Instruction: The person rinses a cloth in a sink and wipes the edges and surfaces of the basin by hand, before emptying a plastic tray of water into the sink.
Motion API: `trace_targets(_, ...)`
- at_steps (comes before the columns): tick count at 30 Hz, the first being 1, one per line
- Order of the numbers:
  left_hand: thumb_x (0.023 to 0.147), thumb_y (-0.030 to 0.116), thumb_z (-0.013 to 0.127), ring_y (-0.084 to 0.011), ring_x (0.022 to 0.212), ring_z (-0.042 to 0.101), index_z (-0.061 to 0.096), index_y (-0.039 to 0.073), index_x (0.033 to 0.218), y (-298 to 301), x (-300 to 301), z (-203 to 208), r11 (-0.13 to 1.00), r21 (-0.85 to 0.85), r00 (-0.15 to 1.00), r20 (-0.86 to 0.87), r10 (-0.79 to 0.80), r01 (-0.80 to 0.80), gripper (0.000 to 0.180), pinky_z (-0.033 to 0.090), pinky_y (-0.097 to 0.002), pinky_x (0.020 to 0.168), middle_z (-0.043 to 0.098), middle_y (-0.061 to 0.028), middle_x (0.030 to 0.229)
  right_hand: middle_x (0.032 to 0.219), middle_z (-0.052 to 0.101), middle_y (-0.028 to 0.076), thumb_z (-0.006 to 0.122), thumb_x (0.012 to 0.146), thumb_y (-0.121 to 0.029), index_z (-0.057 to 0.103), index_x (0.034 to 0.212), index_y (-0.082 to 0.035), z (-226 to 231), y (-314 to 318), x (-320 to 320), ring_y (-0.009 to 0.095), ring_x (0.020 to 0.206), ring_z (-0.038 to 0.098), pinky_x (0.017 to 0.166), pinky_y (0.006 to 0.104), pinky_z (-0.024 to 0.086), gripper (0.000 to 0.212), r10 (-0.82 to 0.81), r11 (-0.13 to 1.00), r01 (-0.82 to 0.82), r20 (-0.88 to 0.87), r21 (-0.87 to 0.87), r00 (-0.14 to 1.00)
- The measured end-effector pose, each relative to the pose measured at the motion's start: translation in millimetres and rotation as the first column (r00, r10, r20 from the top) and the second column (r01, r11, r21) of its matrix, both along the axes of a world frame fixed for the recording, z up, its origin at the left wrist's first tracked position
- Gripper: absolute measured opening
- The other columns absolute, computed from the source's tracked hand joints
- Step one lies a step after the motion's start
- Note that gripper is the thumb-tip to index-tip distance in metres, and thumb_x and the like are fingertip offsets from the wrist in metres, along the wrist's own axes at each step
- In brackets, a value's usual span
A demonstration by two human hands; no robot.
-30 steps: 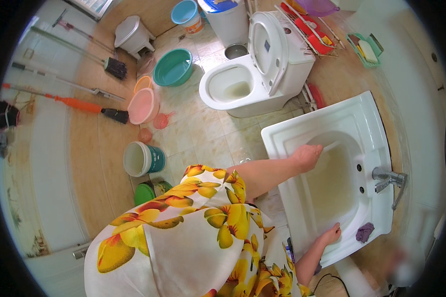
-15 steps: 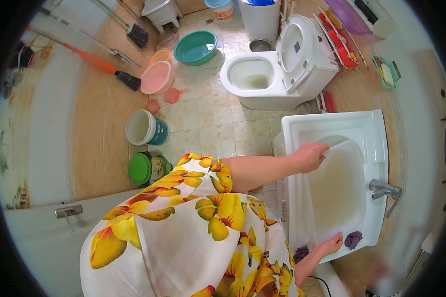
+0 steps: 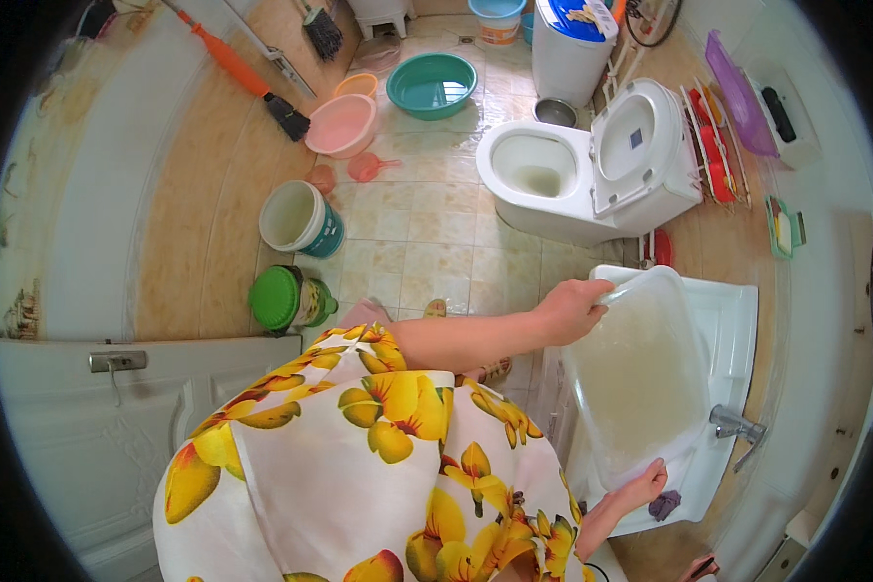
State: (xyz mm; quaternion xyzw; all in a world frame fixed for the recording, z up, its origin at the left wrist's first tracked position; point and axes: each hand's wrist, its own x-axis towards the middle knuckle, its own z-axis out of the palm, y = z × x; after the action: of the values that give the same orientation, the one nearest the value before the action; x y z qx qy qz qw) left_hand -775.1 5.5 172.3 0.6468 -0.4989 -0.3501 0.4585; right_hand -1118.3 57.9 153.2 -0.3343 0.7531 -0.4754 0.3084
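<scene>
Gripping a translucent tub [image 3: 667, 281] at both ends, I have my left hand [image 3: 570, 312] closed on its left end and my right hand [image 3: 640, 487] grasping the rim at its right end. The tub is over the white sink [image 3: 732, 335], between the sink's front edge and the tap [image 3: 737, 425]; whether its base touches the sink, I can't tell from above. Cloudy water [image 3: 640, 373] spreads across most of it, so I reckon it's heavy and quick to slop. To do this well, I should hold both hands at one height, bring the load close to my body and move smoothly, since thin plastic could flex and spill at whichever corner dips. Fingers hooked well under the rim would be safer than a pinch. The tap juts from the sink's back edge, just beside the tub, and I'd mind the rim against it. A purple cloth [image 3: 664, 504] lies on the sink's right end, near my right hand. Past the sink's left end stands the toilet [image 3: 553, 218], lid up, with a green basin [image 3: 436, 113] farther off on the tiled floor [image 3: 436, 209], which drips would probably make slick.
</scene>
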Motion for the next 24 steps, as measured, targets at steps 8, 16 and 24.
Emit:
trace_targets(8,0.083,0.007,0.055,-0.0267,0.074,0.062,0.056,0.004,0.111,42.5,96.7,27.4,0.99,-0.039,0.99,-0.037,0.134,-0.135,0.028,0.048,-0.0349,0.069,0.064,-0.0159,0.088,0.083,0.054,0.002,0.054,0.092,-0.019,0.052,0.09,-0.002,11.8,-22.1,91.1,0.011,0.073,0.049,0.067,0.0252,0.045,0.018,0.185,0.983,-0.184,0.038,-0.018,0.982)
trace_targets(16,0.082,0.009,0.055,-0.0331,0.075,0.062,0.057,0.006,0.109,81.0,204.2,34.8,0.955,-0.004,0.952,-0.074,0.296,-0.297,0.027,0.048,-0.0382,0.069,0.064,-0.0176,0.086,0.084,0.057,0.004,0.053,0.093,-0.016,0.053,0.09,0.0,5.2,-49.1,205.4,0.011,0.073,0.052,0.067,0.0244,0.045,0.016,0.394,0.917,-0.388,0.065,-0.088,0.917)
trace_targets(24,0.08,0.009,0.058,-0.0297,0.069,0.062,0.054,0.002,0.113,112.8,297.8,41.3,0.888,0.02,0.888,0.023,0.459,-0.46,0.034,0.048,-0.0378,0.065,0.063,-0.0189,0.079,0.083,0.057,0.003,0.052,0.093,-0.014,0.052,0.092,-0.001,-10.2,-77.1,312.4,0.009,0.071,0.052,0.065,0.0233,0.045,0.014,0.525,0.85,-0.519,0.067,-0.095,0.848)
